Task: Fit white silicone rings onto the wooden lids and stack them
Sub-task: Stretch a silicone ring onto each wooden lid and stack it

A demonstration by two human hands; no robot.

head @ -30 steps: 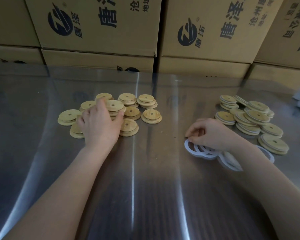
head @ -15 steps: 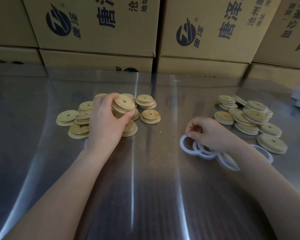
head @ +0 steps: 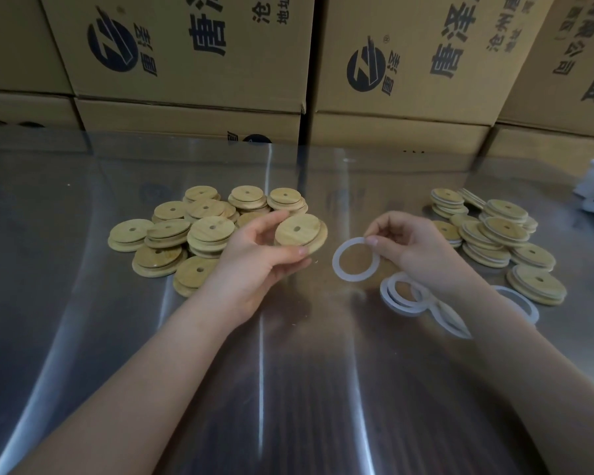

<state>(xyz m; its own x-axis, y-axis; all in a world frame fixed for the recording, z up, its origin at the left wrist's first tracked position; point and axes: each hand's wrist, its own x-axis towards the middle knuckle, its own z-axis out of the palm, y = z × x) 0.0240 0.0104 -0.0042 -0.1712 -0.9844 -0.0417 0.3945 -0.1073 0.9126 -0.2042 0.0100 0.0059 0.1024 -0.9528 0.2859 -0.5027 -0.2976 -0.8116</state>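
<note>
left hand (head: 254,255) pinches one bare wooden lid (head: 300,232) and right hand (head: 405,245) pinches a white ring (head: 356,258), both held up, just apart, not yet joined. spare rings (head: 405,296) lie near on the table (head: 288,389); farther off, a bare pile (head: 192,234) sits left and a ringed pile (head: 501,241) right, so the job looks roughly half done.

A shiny metal table (head: 83,337) carries bare wooden lids (head: 172,234) left, ringed lids (head: 504,241) right, loose white rings (head: 405,296) nearer.
</note>
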